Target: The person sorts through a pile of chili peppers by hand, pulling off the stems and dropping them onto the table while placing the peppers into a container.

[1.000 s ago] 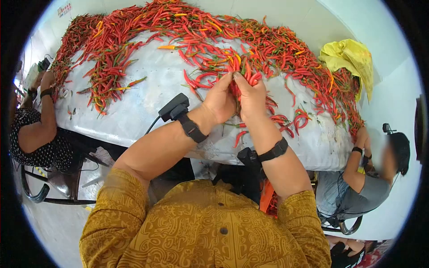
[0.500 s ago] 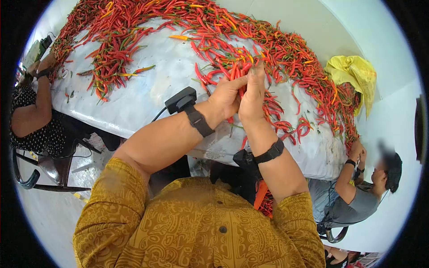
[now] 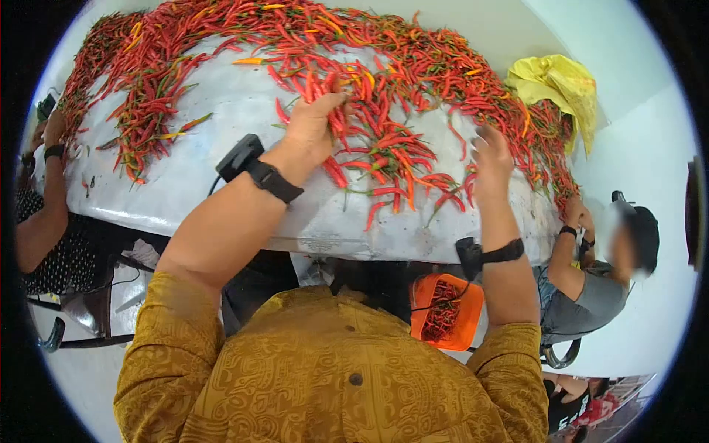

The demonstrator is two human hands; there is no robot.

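Observation:
Red chili peppers (image 3: 399,159) lie loose on the pale covered table (image 3: 214,159), with a long heap curving along its far side. My left hand (image 3: 314,125) is closed around a bunch of red chilies, which stick out past its fingers toward the far side. To the right, my right hand (image 3: 492,155) is raised over the table with its fingers apart and slightly curled, holding nothing. Between my hands lies a loose cluster of red chilies with green stems.
An orange basket (image 3: 476,314) with chilies stands below the table's near edge. A yellow sack (image 3: 554,77) sits at the far right. One person (image 3: 591,295) works at the right end, another (image 3: 44,214) at the left. More people appear at lower right.
My hands have parted: the left moved left with the chilies, the right moved right and opened. The camera view has shifted, and the orange basket now shows more fully.

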